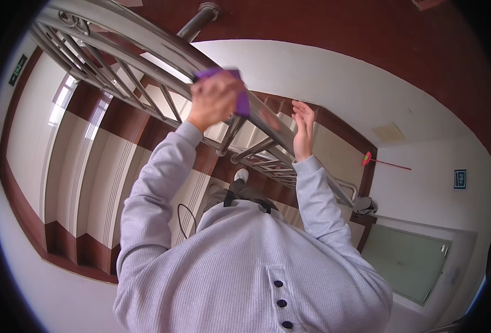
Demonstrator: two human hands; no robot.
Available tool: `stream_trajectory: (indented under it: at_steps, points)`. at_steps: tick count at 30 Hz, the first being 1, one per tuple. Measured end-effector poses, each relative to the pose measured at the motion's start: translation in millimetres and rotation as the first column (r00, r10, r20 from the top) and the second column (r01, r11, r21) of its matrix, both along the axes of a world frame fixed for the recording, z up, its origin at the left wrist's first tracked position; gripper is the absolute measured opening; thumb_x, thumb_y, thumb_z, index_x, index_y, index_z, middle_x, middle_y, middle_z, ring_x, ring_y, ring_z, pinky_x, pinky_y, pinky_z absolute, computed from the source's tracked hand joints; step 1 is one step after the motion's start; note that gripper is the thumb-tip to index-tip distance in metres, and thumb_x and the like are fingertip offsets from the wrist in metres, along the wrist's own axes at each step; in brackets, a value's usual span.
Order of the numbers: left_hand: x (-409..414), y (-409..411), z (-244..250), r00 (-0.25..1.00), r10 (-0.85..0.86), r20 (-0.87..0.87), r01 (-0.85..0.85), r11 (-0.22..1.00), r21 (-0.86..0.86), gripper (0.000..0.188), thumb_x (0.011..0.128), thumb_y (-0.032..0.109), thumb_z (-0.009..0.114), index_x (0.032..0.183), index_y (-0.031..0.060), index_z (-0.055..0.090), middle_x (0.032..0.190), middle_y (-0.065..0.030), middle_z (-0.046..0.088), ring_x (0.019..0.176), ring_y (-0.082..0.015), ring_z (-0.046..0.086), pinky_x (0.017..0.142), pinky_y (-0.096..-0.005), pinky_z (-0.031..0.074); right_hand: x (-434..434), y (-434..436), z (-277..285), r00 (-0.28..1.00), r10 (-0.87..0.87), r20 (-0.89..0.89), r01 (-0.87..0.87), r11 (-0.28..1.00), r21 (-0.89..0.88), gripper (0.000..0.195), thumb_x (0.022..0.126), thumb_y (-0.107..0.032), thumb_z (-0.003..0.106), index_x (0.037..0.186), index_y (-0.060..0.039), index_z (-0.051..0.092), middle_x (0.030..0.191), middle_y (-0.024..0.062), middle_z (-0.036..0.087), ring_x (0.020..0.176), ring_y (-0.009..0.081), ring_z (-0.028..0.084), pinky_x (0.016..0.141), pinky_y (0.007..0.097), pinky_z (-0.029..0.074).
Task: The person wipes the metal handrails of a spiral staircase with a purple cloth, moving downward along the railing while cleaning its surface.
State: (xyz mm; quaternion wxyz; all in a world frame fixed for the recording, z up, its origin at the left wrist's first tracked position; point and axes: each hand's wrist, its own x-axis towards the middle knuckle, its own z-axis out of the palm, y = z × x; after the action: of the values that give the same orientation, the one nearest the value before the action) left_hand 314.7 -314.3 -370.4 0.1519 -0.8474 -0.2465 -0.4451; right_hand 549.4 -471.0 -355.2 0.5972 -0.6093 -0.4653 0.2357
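A stainless steel stair handrail (270, 120) runs from the upper left down to the lower right in front of me. On its upper part lies my left hand (217, 96), slightly blurred, with its fingers closed on a purple cloth (242, 100) that touches the rail's top. My right hand (304, 127) is raised beside the rail, farther down to the right, with nothing in it and its fingers partly apart. Below the rail stand metal balusters (230, 135).
Stairs (104, 133) with white and dark red treads descend on the left, more steps lying beyond the railing. A red long-handled broom or dustpan (367, 159) leans at the wall. A dark bag-like object (364, 206) is by the rail's lower end, near a green door (406, 262).
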Motion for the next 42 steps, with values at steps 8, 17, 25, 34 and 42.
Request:
stream_trajectory:
  at_steps: [8,17,25,34,42]
  points:
    - [-20,9,29,0.998,0.004,-0.063,-0.004,1.0,0.004,0.051,0.081,0.026,0.065,0.132,0.0284,0.064,0.142,0.0069,0.053,0.138,-0.0141,0.044,0.111,-0.0406,0.031,0,-29,-13,0.999,-0.013,-0.038,0.011,0.998,-0.057,0.036,0.11,-0.028,0.042,0.137,-0.0044,0.047,0.134,0.0121,0.058,0.122,0.0222,0.054,0.107,0.0375,0.042]
    - [40,-64,-30,0.9,-0.273,-0.341,0.281,0.959,-0.025,0.059,0.088,0.033,0.065,0.145,0.0232,0.051,0.147,-0.0002,0.051,0.144,-0.0189,0.04,0.113,-0.0396,0.035,7,-30,-28,1.0,0.002,-0.012,-0.003,0.997,-0.075,0.036,0.11,-0.028,0.042,0.137,-0.0049,0.047,0.129,0.0122,0.061,0.115,0.0201,0.056,0.104,0.0366,0.044]
    - [79,-51,61,0.843,-0.098,-0.528,-0.069,0.955,-0.287,0.032,0.094,0.033,0.057,0.085,0.0045,0.068,0.09,-0.0143,0.071,0.089,-0.0284,0.065,0.086,-0.0431,0.046,13,-34,-48,0.994,-0.103,-0.029,0.101,0.991,-0.085,0.033,0.11,-0.026,0.044,0.136,-0.0054,0.047,0.127,0.0097,0.062,0.117,0.0194,0.055,0.105,0.0359,0.042]
    - [119,-96,3,0.753,-0.275,-0.598,0.18,0.96,-0.215,0.031,0.096,0.035,0.057,0.107,0.0069,0.063,0.114,-0.0111,0.063,0.109,-0.0269,0.056,0.097,-0.0425,0.043,38,-58,-78,0.937,-0.334,-0.101,0.336,0.942,0.002,0.024,0.109,-0.018,0.047,0.127,-0.0028,0.051,0.125,0.0111,0.061,0.12,0.0219,0.056,0.108,0.0361,0.041]
    - [87,-43,58,0.801,-0.217,-0.558,0.021,0.942,-0.336,0.03,0.093,0.033,0.057,0.09,0.0053,0.068,0.085,-0.0119,0.071,0.086,-0.0287,0.067,0.085,-0.0452,0.048,33,-58,-66,0.953,-0.299,-0.047,0.297,0.953,-0.057,0.024,0.109,-0.024,0.047,0.124,-0.0062,0.052,0.122,0.0055,0.06,0.117,0.0176,0.052,0.108,0.0344,0.039]
